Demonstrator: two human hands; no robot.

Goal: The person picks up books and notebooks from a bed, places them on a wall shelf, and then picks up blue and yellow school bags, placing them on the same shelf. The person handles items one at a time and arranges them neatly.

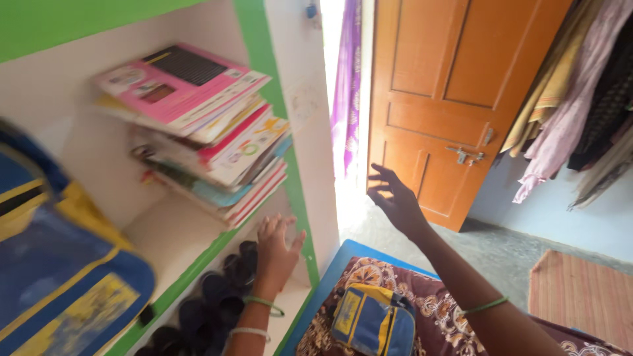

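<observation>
The left hand (275,245) is raised in front of the white shelf unit with green edging (298,198), fingers (269,226) spread open and holding nothing. It sits just below the front edge of the shelf board that carries a slanting stack of paperback books and workbooks (211,145), the topmost one a pink-covered book (179,82). The fingertips are near the lowest books in the stack; whether they touch the shelf edge cannot be determined. Two thin bangles, one green and one pale, sit on the left wrist.

Below that hand, on the lower shelf, lies a row of dark rubber sandals (214,300) (somewhat blurred, so the count is unclear).

The right hand (394,196) is extended forward in the open air, well apart from the shelf unit, fingers splayed and empty. It is seen against the orange panelled wooden door (455,86), which bears a metal latch (465,155). A green bangle circles the right forearm.

At the left edge of the view a large blue and yellow fabric school bag (59,277) occupies the shelf beside the books. A second, smaller blue and yellow backpack (373,321) lies on a maroon patterned bed cover (428,296) beneath the right arm.

A purple curtain (347,86) hangs between shelf unit and door. Garments (580,86) hang at the upper right, and a reddish woven mat (580,296) lies on the floor.
</observation>
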